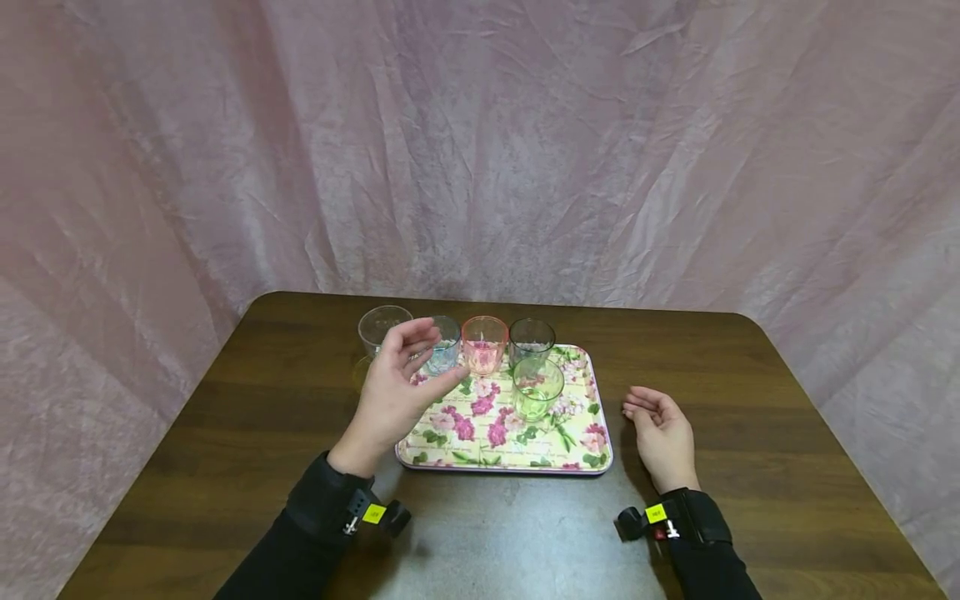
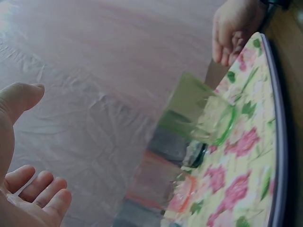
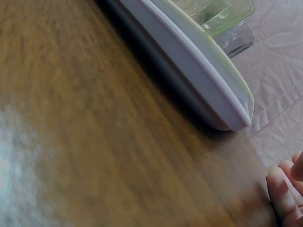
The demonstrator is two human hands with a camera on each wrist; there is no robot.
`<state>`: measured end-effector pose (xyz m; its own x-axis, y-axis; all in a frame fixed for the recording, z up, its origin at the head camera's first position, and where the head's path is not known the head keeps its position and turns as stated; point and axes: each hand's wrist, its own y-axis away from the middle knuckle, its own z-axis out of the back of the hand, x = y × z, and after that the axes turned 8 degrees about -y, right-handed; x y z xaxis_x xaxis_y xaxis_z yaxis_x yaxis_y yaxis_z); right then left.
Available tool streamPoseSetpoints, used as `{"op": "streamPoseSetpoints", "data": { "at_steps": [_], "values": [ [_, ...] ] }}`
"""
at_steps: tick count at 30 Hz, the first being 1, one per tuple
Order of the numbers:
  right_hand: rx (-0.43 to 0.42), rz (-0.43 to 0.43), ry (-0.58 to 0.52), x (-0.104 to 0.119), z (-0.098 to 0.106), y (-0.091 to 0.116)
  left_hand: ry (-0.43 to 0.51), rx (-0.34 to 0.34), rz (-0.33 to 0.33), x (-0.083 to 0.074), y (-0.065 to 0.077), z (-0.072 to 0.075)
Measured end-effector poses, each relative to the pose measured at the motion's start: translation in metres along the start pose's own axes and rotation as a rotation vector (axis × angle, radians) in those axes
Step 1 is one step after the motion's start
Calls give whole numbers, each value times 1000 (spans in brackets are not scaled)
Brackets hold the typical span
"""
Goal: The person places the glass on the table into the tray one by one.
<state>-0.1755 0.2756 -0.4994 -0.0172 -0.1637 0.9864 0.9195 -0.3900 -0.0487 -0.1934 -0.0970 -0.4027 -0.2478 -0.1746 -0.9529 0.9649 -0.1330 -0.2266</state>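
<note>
My left hand (image 1: pixel 393 400) hovers over the left side of a floral tray (image 1: pixel 480 446), thumb and fingers spread apart with nothing between them. Beyond its fingers stands a clear glass (image 1: pixel 384 313), partly covered by the hand. A yellowish edge (image 1: pixel 361 375) peeks out left of the wrist. On the tray, a blue glass (image 1: pixel 444 358), a pink glass (image 1: pixel 484 348) and a dark grey glass (image 1: pixel 532 335) line the far side. In front of the grey one is a green glass (image 1: pixel 537 392). My right hand (image 1: pixel 663 437) rests right of the tray, fingers loosely curled, holding nothing.
The tray lies on a brown wooden table (image 1: pixel 750 433), with a glossy light reflection (image 1: pixel 517 533) in front of it. A pink draped curtain (image 1: pixel 480 167) hangs behind the table's far edge. Each wrist wears a black strap with a small camera.
</note>
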Motion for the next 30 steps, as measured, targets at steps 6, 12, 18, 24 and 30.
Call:
{"op": "streamPoseSetpoints", "data": {
  "at_steps": [6,12,18,24,30],
  "values": [
    [0,-20,10,1,1,1,-4,-53,-7,-3,-2,15],
    [-5,-14,28,1,0,1,-13,-117,-12,-4,-1,30],
    [-7,-13,43,0,-1,0,-24,-174,-11,-3,-1,42],
    [-4,-16,45,-2,0,-1,-7,-234,3,2,-2,56],
    [-3,-19,54,0,0,-1,-4,-278,55,14,-1,67]
  ]
}}
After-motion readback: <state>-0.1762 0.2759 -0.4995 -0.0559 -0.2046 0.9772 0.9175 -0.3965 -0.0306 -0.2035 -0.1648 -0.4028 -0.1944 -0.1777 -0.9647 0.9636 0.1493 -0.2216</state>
